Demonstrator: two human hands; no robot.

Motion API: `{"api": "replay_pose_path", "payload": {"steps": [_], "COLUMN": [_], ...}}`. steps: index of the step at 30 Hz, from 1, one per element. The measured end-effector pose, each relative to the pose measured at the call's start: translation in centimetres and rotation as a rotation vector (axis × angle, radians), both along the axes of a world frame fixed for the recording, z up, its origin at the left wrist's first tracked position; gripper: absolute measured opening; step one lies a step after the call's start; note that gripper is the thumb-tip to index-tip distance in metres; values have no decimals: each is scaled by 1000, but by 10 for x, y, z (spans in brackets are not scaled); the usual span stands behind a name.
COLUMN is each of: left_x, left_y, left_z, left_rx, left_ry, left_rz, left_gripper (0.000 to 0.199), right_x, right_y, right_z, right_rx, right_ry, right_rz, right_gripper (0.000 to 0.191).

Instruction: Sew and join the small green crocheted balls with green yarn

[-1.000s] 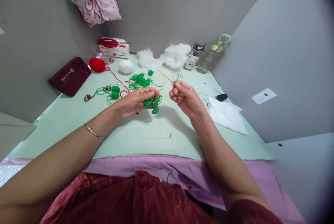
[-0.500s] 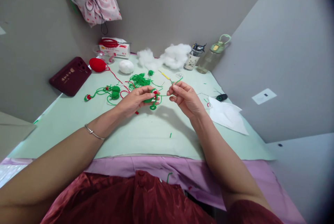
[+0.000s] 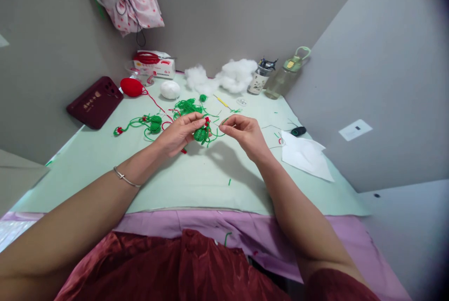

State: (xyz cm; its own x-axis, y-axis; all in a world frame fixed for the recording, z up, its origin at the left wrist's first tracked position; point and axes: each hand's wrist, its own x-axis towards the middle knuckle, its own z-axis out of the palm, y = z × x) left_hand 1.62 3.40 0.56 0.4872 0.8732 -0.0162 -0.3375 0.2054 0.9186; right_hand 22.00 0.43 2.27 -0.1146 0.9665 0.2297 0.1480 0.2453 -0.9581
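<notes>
My left hand pinches a small green and red crocheted piece between thumb and fingers, above the middle of the pale green table. Just to the right, my right hand has its thumb and forefinger closed on a green yarn strand. Loose green yarn hangs between the two hands. Behind my left hand lies a tangled heap of green yarn. A yellow-handled crochet hook rests on the table beyond my hands.
Left side: red yarn ball, dark red case, green yarn bundle. Further back are white stuffing, a pen cup and a bottle. White sheets and a black spool lie at right.
My right hand has come slightly down and its fingers have turned toward the left hand. The crocheted piece has turned in my left hand, showing more green. The strand between the hands now hangs slack.
</notes>
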Motion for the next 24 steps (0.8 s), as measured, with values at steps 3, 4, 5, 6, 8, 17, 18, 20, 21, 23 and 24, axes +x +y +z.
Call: {"api": "replay_pose_path", "payload": {"steps": [3, 4, 5, 6, 8, 17, 18, 20, 21, 23, 24], "left_x": [0, 0, 0, 0, -1, -3, -3, -3, -2, -1, -1], "left_y": [0, 0, 0, 0, 1, 0, 0, -1, -1, -2, -2], "left_z": [0, 0, 0, -1, -2, 1, 1, 0, -1, -3, -3], "left_rx": [4, 4, 4, 5, 11, -10, -13, -7, 1, 12, 13], "left_ry": [-7, -8, -8, -7, 1, 27, 28, 46, 63, 95, 103], "left_rz": [-5, -6, -8, -9, -12, -78, -90, -105, -114, -125, -125], "left_gripper": [29, 29, 28, 28, 28, 35, 36, 35, 33, 30, 29], "right_x": [-1, 0, 0, 0, 1, 4, 4, 4, 3, 0, -2], "right_y": [-1, -1, -2, -2, -2, 0, 0, 0, 0, -1, -2], "right_z": [0, 0, 0, -1, -1, -2, -2, -3, -4, -5, -5], "right_rx": [15, 18, 20, 23, 29, 35, 39, 38, 34, 25, 21], "right_ry": [-43, -50, -56, -62, -71, -58, -57, -54, -46, -12, 11], "right_rz": [0, 1, 2, 5, 11, 87, 97, 120, 138, 179, 192], "right_gripper": [21, 20, 19, 18, 17, 22, 23, 23, 22, 21, 20]}}
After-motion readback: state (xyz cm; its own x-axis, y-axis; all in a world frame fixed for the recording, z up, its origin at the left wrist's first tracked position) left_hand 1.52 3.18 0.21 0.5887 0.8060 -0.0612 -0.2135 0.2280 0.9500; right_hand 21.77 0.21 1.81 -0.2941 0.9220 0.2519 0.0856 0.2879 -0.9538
